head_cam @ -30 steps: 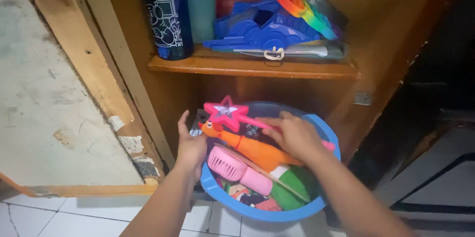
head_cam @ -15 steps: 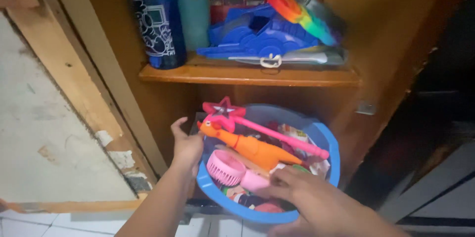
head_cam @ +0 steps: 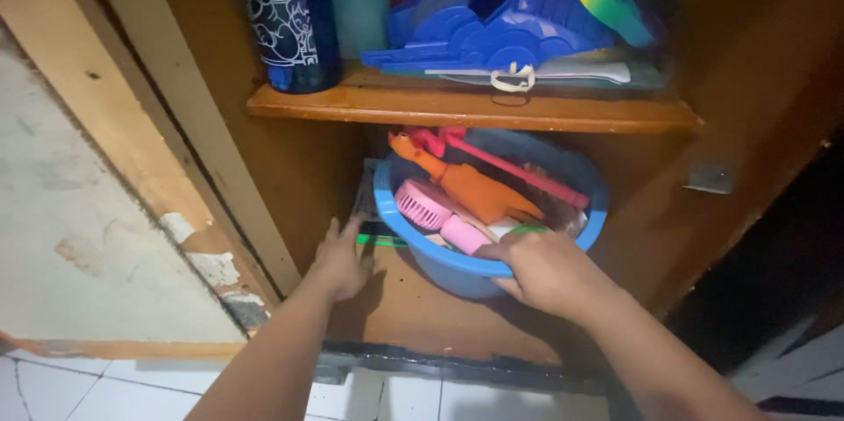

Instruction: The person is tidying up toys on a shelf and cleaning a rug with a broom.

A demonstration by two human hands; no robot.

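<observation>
- While the right hand grips the near rim of the blue basin of toys on the cupboard's lower shelf, seating it looks underway.
- Left hand lies open, flat beside it; next calls for a level push.

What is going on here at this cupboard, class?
A person crouches at an open wooden cupboard. Their right hand grips the front rim of a blue basin full of toys, among them an orange rubber chicken, a pink handheld fan and a pink wand. The basin sits on the lower shelf, under the upper shelf. The left hand rests flat on the cupboard floor beside the basin.
</observation>
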